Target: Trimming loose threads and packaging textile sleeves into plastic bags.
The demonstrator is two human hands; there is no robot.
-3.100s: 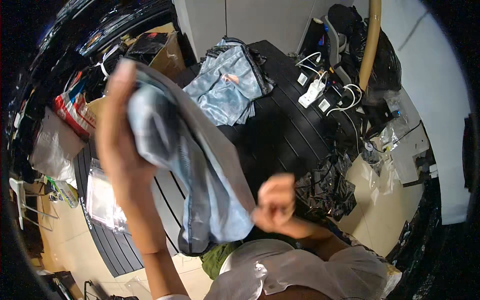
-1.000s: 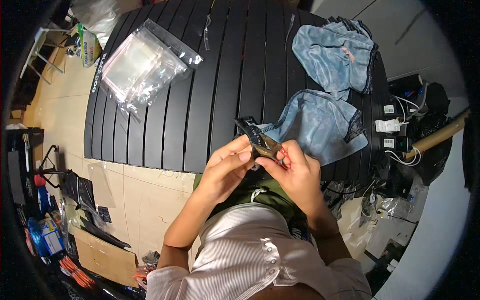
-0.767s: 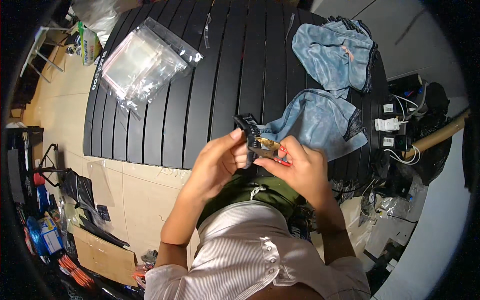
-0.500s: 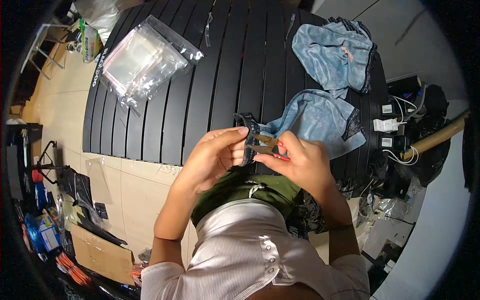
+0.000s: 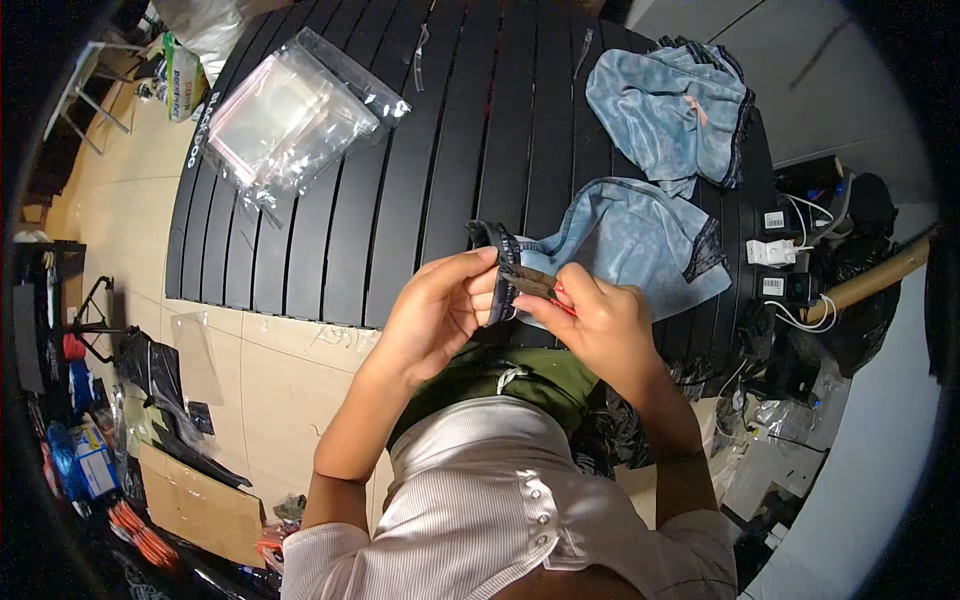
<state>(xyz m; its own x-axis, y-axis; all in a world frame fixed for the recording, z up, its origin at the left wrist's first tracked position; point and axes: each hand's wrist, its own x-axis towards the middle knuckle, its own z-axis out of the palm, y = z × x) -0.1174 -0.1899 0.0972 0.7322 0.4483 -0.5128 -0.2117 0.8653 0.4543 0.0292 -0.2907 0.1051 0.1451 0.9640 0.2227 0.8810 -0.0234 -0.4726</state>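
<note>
My left hand (image 5: 440, 300) is closed, pinching the dark gathered edge of a light-blue cloth piece (image 5: 640, 240) between thumb and fingers. That dark trim (image 5: 487, 240) stands up in front of my fingertips, while the rest of the cloth lies to the right on the table. In my right hand (image 5: 605, 320) is a small pair of red-handled scissors (image 5: 533, 281). Their brownish blades are nearly together and point left, against the dark trim. Fingers hide most of the handles. Farther back on the right lies a second blue cloth piece (image 5: 660, 110) with dark gathered edging.
The black slatted table (image 5: 330, 270) carries clear plastic bags (image 5: 290, 120) at the far left and thin clear strips at the back. Right of the table are chargers with white cables (image 5: 775, 252) and a cardboard tube (image 5: 880, 270). Flattened cardboard (image 5: 200, 500) lies on the floor, lower left.
The scissor blades have gone from spread apart to nearly together at the dark trim. My left hand and the trim have shifted only slightly.
</note>
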